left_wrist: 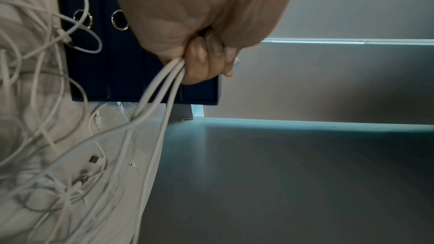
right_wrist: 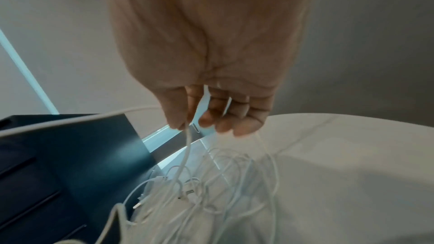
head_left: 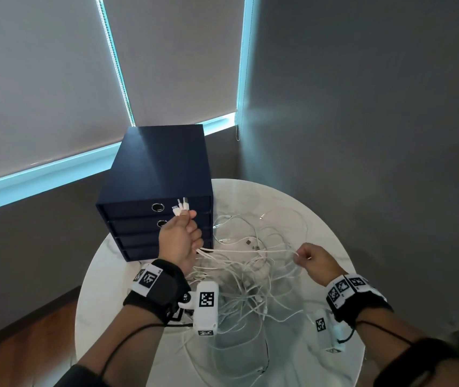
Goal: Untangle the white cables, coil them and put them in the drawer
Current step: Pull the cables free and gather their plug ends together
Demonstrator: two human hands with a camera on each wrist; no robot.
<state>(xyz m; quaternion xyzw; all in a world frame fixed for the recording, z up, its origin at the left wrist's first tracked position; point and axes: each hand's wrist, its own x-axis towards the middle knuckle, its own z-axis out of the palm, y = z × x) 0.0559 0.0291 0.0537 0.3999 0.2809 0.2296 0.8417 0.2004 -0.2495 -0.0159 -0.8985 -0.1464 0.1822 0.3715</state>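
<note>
**Hands at work on a knot of white cables**

While a tangle of white cables (head_left: 250, 277) sprawls across the round marble-topped table (head_left: 317, 216), a person holds two parts of it above the surface. Their left hand (head_left: 179, 241) is fisted around several strands, with a few plug ends (head_left: 181, 208) sticking up out of the top of the fist and the cords trailing from beneath it down into the heap. Their right hand (head_left: 316, 261), raised over the right side of the pile, has its fingers curled around thin strands, one cord pinched between thumb and forefinger in the wrist view. Just behind the left hand stands the dark blue drawer unit (head_left: 158, 191), at the table's left rear edge, its stacked drawers all closed and two ring pulls (head_left: 157, 207) visible on the fronts. Loose connectors lie on the tabletop beside it. Grey roller blinds (head_left: 41, 79) cover the windows behind.
</note>
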